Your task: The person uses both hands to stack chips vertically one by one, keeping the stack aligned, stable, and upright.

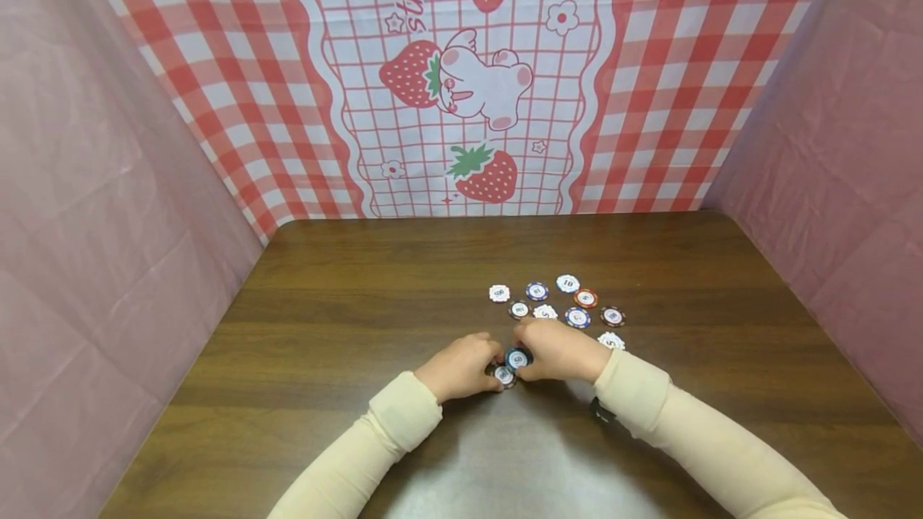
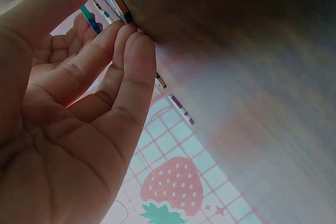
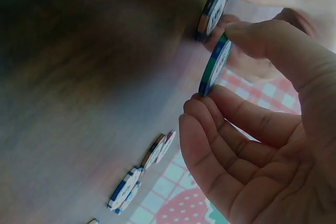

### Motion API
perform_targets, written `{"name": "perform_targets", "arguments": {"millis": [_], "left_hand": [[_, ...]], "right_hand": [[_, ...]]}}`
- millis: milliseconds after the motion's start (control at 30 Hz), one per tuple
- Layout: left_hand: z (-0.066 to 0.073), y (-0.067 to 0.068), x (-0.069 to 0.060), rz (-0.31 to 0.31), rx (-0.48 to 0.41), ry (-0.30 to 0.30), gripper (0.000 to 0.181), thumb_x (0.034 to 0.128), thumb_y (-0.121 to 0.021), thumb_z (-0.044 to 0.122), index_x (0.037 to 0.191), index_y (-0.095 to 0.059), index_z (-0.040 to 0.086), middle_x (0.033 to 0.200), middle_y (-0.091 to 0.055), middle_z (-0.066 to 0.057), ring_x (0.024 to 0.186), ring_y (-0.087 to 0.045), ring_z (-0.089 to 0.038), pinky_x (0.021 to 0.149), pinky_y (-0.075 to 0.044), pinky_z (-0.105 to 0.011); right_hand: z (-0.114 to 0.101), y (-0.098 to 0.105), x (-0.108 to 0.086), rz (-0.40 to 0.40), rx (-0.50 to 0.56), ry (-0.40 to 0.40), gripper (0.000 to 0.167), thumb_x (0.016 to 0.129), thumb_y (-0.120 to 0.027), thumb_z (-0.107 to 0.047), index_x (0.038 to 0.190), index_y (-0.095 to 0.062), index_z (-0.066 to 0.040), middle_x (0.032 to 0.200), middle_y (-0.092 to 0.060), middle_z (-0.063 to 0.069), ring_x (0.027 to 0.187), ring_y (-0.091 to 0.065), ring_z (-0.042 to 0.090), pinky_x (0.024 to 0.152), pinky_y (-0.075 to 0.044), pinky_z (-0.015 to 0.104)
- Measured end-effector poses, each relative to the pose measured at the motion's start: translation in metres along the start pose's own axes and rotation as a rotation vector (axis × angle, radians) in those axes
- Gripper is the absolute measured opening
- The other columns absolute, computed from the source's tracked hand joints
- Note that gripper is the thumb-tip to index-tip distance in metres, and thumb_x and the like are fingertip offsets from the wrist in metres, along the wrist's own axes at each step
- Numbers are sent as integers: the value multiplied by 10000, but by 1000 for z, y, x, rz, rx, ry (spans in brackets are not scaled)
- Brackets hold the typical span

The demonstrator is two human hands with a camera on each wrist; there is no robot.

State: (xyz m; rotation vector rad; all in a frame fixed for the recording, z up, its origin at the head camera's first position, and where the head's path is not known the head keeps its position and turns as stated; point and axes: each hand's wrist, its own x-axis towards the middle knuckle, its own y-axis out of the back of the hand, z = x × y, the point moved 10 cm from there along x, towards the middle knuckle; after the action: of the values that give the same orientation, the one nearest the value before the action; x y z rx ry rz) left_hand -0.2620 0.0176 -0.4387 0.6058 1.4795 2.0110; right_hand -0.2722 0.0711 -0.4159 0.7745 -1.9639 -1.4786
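Near the middle of the table, my left hand (image 1: 461, 367) holds a black-and-orange poker chip (image 1: 504, 377) by its edges, thumb on one side and fingertips on the other. The chip lies at the tabletop. Just to its right, my right hand (image 1: 558, 349) pinches a green-and-blue poker chip (image 1: 517, 359) between thumb and fingertips. In the right wrist view this green-and-blue chip is raised off the table, close beside the black-and-orange one; whether their edges touch I cannot tell. Part of the black-and-orange chip is covered by the left fingers.
Beyond my right hand several loose chips lie face up, among them a white chip (image 1: 499, 293), a blue chip (image 1: 578, 317), a red chip (image 1: 586, 298) and a brown chip (image 1: 613, 316). The wooden table (image 1: 346, 287) ends at a checked cloth (image 1: 649, 102) behind.
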Motion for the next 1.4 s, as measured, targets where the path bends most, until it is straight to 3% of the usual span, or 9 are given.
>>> {"name": "perform_targets", "arguments": {"millis": [333, 833, 1400], "left_hand": [[0, 1, 0, -1, -16, 1, 233, 725, -821, 229, 873, -687, 110, 826, -621, 19, 727, -509, -71, 675, -446, -220], [-1, 3, -1, 12, -21, 20, 264, 716, -829, 246, 855, -650, 109, 813, -632, 14, 724, -536, -87, 677, -461, -232], [-4, 4, -2, 8, -61, 24, 272, 696, -835, 216, 878, -674, 94, 821, -665, 5, 741, -558, -91, 705, -470, -231]], "right_hand": [[-15, -6, -1, -7, 12, 44, 199, 642, -781, -198, 755, -635, -124, 734, -553, -34, 636, -427, 48, 572, -388, 212], [-18, -12, 2, -9, 10, 50, 226, 654, -789, -214, 838, -682, -137, 783, -608, -37, 696, -520, 65, 624, -448, 239], [-20, -14, 4, 0, 36, 42, 216, 677, -807, -214, 819, -672, -122, 771, -630, -31, 684, -519, 60, 623, -456, 247]]}}
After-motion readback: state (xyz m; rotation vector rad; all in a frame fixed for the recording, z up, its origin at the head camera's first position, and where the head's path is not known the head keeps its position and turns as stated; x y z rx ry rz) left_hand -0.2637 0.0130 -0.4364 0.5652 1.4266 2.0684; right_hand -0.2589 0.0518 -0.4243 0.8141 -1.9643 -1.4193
